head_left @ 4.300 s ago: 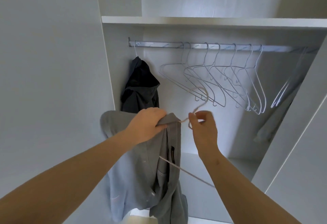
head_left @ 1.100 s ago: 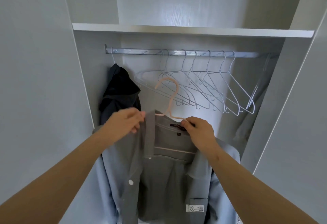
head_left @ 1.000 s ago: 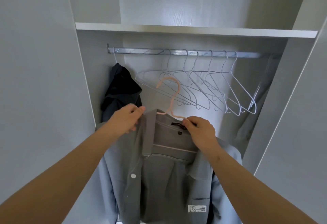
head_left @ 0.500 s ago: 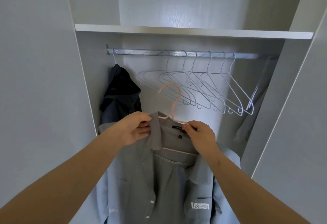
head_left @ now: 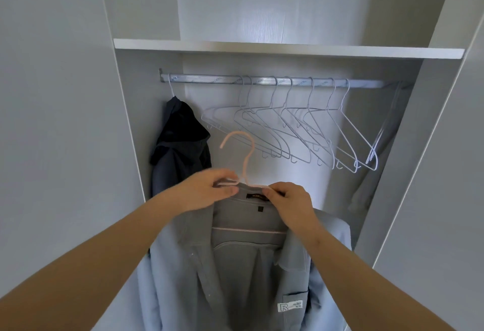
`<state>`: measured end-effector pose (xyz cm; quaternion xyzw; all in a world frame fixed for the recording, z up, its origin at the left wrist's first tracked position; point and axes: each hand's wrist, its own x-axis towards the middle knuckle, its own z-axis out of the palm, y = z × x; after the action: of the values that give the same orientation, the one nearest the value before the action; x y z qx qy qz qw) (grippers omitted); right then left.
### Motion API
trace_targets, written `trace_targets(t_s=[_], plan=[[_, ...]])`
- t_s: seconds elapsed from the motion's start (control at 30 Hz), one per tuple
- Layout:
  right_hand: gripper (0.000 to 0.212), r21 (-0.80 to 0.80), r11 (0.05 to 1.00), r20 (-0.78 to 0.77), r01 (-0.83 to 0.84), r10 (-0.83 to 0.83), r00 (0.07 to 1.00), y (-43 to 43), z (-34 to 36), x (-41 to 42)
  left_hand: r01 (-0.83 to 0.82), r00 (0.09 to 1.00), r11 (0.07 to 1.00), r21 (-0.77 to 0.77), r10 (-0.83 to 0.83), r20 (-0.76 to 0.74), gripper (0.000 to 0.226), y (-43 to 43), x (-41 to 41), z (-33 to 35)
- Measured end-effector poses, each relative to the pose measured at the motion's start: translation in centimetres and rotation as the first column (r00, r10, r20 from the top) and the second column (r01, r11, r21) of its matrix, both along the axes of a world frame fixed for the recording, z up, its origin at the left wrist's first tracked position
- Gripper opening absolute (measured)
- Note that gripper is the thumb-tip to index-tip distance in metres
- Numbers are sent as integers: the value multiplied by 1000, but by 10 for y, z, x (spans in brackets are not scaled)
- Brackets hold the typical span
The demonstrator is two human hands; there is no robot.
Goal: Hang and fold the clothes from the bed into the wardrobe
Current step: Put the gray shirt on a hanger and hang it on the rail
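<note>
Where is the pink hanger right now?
Centre of the head view, below the rail: the pink hanger, hook free, carries the grey shirt, pinched between left hand and right hand.

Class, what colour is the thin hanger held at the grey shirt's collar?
It is a thin pale pink hanger, seen best in the head view.

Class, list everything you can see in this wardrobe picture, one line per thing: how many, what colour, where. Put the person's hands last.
shelf: one, white, above the rail.
rail: one, silver, under the shelf.
empty hangers: at least six, pale wire, in a row along the rail.
dark garment: one, navy-black, hung at the rail's left end.
pale garment: one, light grey, far right, partly hidden.
pink hanger: one, pale pink, held below the rail, not yet hooked on.
grey shirt: one, grey, draped on the pink hanger.
hands: two, bare; left hand and right hand grip the pink hanger at the shirt's collar.
</note>
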<state>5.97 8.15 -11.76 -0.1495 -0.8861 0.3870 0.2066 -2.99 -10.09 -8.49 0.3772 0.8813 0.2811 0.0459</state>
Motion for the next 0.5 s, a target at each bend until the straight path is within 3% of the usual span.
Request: trace_targets(t_s=[0.03, 0.13, 0.27, 0.37, 0.43, 0.5], plan=[[19, 1, 1000, -24, -17, 17, 1000, -1, 1, 0, 7, 999, 1000, 0, -7, -40, 5, 5, 1, -3], [13, 37, 999, -124, 19, -14, 992, 0, 4, -1, -120, 963, 991, 65, 132, -234, 13, 11, -1, -8], [50, 296, 921, -35, 254, -255, 966, 17, 0, 4, -189, 935, 940, 283, 260, -239, 9, 11, -8, -5], [35, 99, 951, -13, 293, -293, 956, 27, -5, 8, -152, 951, 941, 303, 222, -213, 2, 8, -11, -2], [21, -24, 958, -24, 287, -288, 957, 33, -2, 7, -106, 938, 976, 192, 162, -307, 11, 7, -10, -2], [21, -19, 956, -33, 293, -293, 956, 36, 1, 6, -74, 898, 994, 80, 101, -428, 24, 5, -8, -5]])
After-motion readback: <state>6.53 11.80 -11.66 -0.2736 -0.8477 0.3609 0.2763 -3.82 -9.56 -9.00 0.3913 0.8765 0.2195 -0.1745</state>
